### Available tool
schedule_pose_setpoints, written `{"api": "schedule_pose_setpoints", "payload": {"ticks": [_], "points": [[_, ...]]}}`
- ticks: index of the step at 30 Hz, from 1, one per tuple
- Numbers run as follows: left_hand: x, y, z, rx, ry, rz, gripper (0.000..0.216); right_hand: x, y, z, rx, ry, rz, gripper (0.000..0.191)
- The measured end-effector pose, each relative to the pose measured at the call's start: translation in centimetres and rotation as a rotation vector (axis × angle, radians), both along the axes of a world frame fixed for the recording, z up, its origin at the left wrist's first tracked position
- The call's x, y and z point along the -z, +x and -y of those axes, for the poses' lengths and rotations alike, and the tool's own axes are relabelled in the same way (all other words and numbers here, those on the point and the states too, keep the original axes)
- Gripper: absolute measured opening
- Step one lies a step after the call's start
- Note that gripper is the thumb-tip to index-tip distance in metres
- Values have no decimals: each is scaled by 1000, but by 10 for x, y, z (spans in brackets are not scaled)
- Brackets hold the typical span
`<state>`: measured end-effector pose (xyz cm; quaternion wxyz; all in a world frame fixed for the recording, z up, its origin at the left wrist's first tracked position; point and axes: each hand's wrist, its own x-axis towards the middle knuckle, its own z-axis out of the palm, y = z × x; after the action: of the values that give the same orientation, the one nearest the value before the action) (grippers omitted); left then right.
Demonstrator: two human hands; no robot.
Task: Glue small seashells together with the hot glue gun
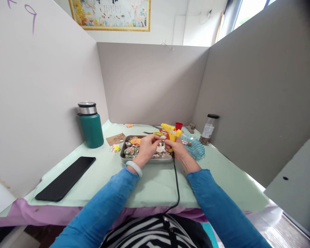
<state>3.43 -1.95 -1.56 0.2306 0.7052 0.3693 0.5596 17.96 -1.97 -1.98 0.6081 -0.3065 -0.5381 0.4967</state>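
My right hand [179,150] is wrapped around the handle of a yellow hot glue gun [171,135], whose nozzle points up and to the left. A black cord hangs from it over the table's front edge. Close beside it, the fingers of my left hand [147,148] are pinched on a small white piece [163,137], too small to name surely. Both hands are over a metal tray [134,161] filled with shells and stones [130,151]. An orange piece [135,141] lies among them, and my hands hide part of the tray.
A blue glass dish [197,148] is right of the tray; a red cup [179,126] and scissors [155,133] lie behind. Leftward are brown card [115,139], a flower-like decoration [115,148], a green bottle [91,129] and a black phone [67,179]. A lidded jar [208,130] stands by the right panel.
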Motion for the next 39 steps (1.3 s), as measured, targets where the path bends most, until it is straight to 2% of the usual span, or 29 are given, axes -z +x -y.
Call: {"api": "schedule_pose_setpoints", "payload": {"ticks": [6, 12, 16, 20, 29, 39], "points": [[-2, 1, 0, 77, -67, 80, 10, 0, 2, -1, -4, -3, -7, 21], [-8, 3, 3, 184, -275, 229, 21, 3, 3, -3, -10, 5, -28, 23], [-9, 1, 7, 364, -507, 315, 30, 3, 2, -3, -9, 23, -23, 21], [-7, 0, 6, 495, -618, 424, 30, 0, 0, -1, -6, 20, -22, 24], [-8, -3, 4, 519, -658, 561, 17, 0, -3, -1, 10, -3, -33, 26], [-10, -3, 1, 539, -839, 705, 9, 0, -2, 0, 17, 28, -2, 27]]}}
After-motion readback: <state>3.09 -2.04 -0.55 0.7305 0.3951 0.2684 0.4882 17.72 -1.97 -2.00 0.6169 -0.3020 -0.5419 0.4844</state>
